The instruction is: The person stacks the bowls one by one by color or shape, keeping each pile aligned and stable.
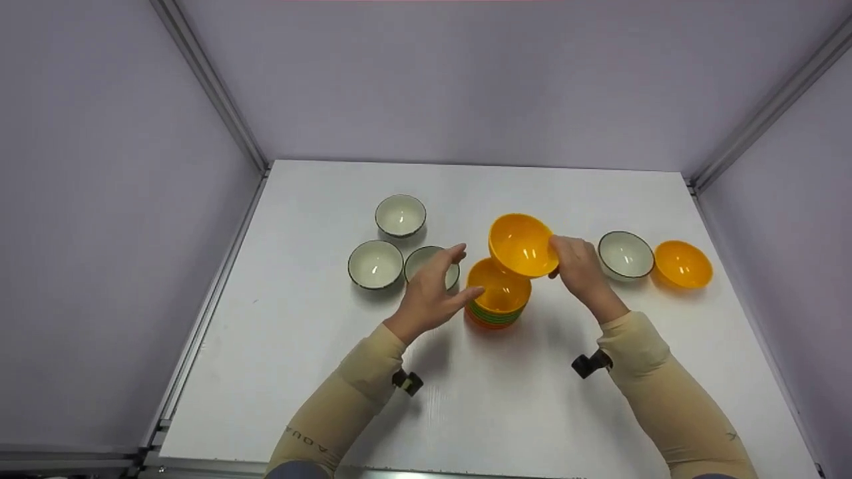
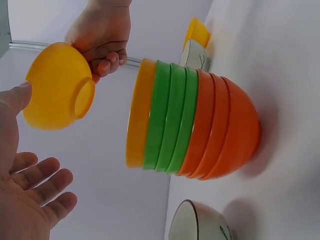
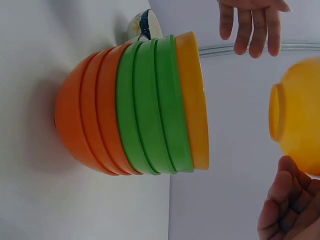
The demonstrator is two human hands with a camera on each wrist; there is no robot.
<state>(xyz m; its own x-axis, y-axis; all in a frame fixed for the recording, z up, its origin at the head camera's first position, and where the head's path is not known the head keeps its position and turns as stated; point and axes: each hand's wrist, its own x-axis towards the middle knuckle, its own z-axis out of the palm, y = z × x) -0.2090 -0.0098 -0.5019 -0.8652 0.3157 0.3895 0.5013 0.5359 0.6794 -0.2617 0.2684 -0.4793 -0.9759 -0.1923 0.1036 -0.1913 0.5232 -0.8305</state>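
My right hand [image 1: 580, 269] grips the rim of a yellow bowl [image 1: 521, 243] and holds it tilted in the air. Below that bowl stands a stack of nested bowls: a yellow bowl [image 2: 137, 115] on top, green bowls [image 2: 170, 117] in the middle, orange bowls [image 2: 225, 130] at the bottom. My left hand [image 1: 431, 293] is spread beside the stack, fingers apart and holding nothing. In the left wrist view, the held bowl shows its underside and foot ring, clear of the stack. My left hand partly covers a white bowl [image 1: 421, 259] in the head view.
Two more white bowls with dark rims, one farther back [image 1: 400, 216] and one nearer [image 1: 375, 265], stand left of the stack. To the right, a white bowl [image 1: 626, 255] sits beside a yellow bowl [image 1: 683, 265]. Pale walls enclose the white table [image 1: 279, 372].
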